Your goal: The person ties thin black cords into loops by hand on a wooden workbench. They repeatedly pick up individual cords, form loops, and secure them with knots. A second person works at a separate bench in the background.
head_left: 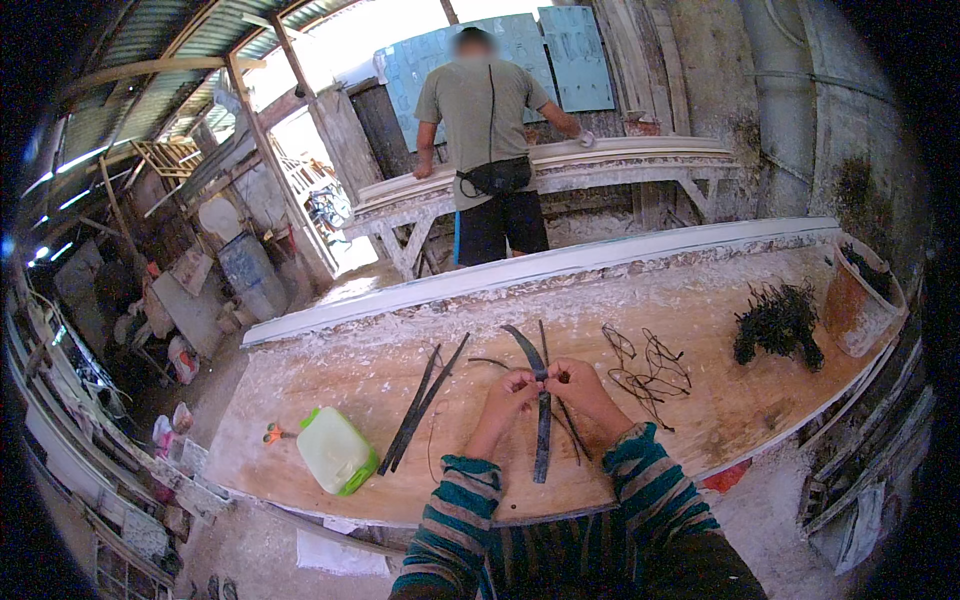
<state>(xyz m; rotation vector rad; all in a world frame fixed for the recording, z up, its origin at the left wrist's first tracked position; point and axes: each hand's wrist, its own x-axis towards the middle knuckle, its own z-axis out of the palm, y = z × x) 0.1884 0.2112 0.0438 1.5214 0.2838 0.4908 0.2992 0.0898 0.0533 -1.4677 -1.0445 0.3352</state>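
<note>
Daylight pours in at the upper centre, blown out white; the surface (700,300) is evenly lit, edges bend and darken to black corners.

Open shed around me, corrugated roof (150,40) on timber posts, daylight glare through gap up top. My plaster-crusted wooden bench (330,370) ahead, second bench (560,165) beyond, person (488,140) standing there, back turned. Stained concrete wall (800,110) right. Dusty floor (215,370) left, blue barrel (250,272), scattered clutter.
</note>
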